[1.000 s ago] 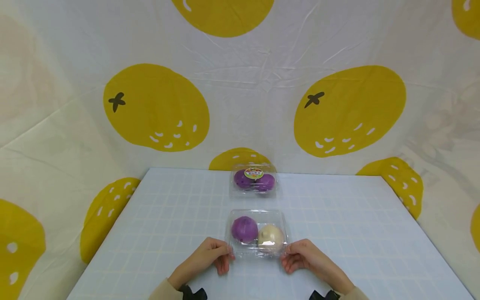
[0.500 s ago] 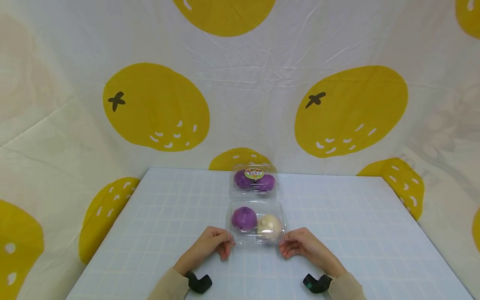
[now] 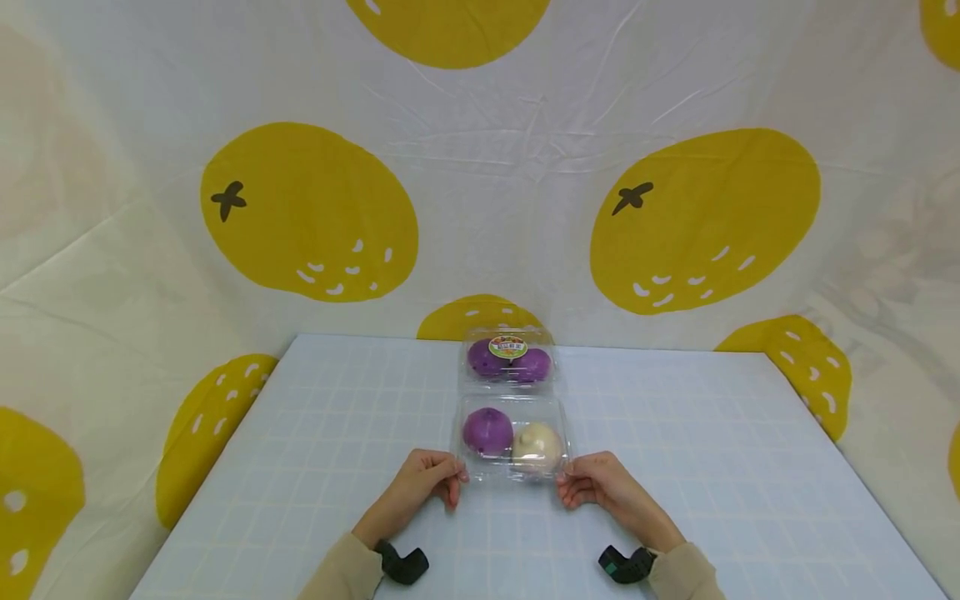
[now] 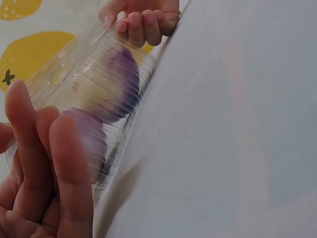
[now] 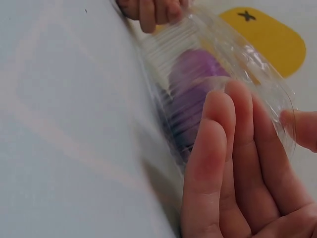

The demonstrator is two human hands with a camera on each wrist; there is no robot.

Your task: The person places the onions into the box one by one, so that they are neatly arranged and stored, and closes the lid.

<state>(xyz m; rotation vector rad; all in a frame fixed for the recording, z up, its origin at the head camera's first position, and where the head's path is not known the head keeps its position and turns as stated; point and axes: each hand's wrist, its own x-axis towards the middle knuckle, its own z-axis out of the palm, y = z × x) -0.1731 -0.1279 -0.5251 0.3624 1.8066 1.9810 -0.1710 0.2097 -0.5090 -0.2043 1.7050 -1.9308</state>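
Observation:
A clear plastic clamshell box (image 3: 536,408) sits near the middle of the table. Inside it are a purple round fruit-like piece (image 3: 487,432) with a small tip and a cream one (image 3: 537,450) beside it. My left hand (image 3: 423,482) pinches the near left corner of this box. At the near right corner my right hand (image 3: 603,483) does the same. The right wrist view has that thumb (image 5: 299,130) on the rim, opposite the fingers. Behind lies a second clear box (image 3: 471,385) with two purple pieces (image 3: 532,365) and an oval label (image 3: 507,347).
A pale checked cloth covers the table (image 3: 345,417). Its back edge meets a hanging cloth (image 3: 502,208) printed with yellow fruit. The back box is close to that edge. Whether the two boxes touch, I cannot tell. Black wrist devices (image 3: 405,565) sit at both wrists.
Both hands have moved the front box away from me, towards the back box, narrowing the gap. Most of that motion came in the first half second. The back box has stayed in place.

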